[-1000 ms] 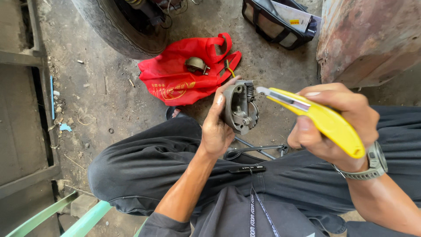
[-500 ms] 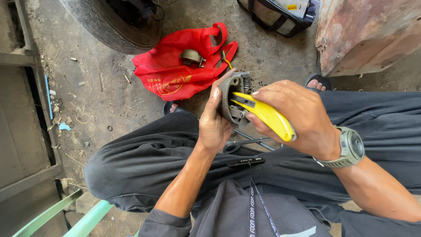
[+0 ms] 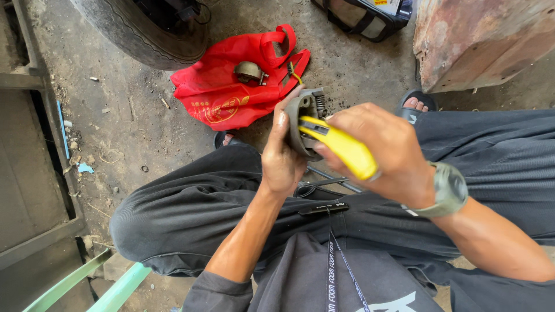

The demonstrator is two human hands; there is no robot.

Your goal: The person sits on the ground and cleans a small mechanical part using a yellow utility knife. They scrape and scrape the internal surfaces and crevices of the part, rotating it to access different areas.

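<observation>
The left hand (image 3: 281, 162) is clamped around a grey metal part (image 3: 303, 121), fingers wrapped behind it and the thumb up along its near side, holding it upright above the person's lap. The right hand (image 3: 381, 151) is closed tight on a yellow knife (image 3: 341, 147), whose front end lies against the face of the metal part. A grey watch (image 3: 448, 189) sits on the right wrist.

Just beyond the metal part, a red bag (image 3: 231, 92) lies flat on the concrete floor (image 3: 115, 115), with a small round metal piece (image 3: 250, 71) resting on top of it. Beyond the bag stands a tyre (image 3: 139, 29). To the right of the bag, well apart from it, sits a rusty metal box (image 3: 485, 40), and a dark bag (image 3: 364, 14) lies just left of that box.
</observation>
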